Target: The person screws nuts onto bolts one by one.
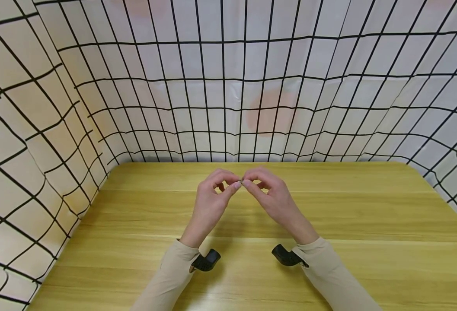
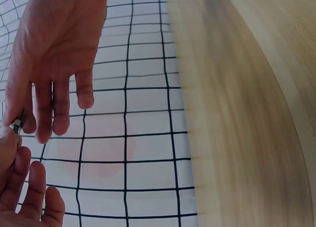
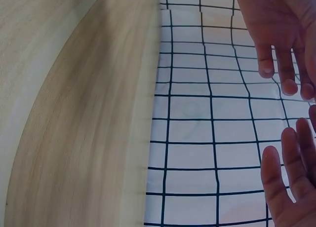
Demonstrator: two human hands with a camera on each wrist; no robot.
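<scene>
A tiny silvery metal piece with a dark part (image 2: pixel 17 123) sits between the fingertips of both hands, above the wooden table. Thumb and forefinger of my left hand (image 1: pixel 214 196) pinch it from the left. From the right, my right hand (image 1: pixel 273 194) pinches it the same way, the fingertips of both hands meeting around it. The fingers cover most of the piece, and I cannot tell what kind of thing it is. In the right wrist view the other fingers of both hands show loosely extended, while the pinch lies outside the frame.
The light wooden table (image 1: pixel 135 250) spreads beneath both forearms. White cloth with a black grid (image 1: pixel 212 95) rises behind it and along the sides. A black wrist camera (image 1: pixel 206 260) sits at the left cuff and another black wrist camera (image 1: pixel 286 255) at the right cuff.
</scene>
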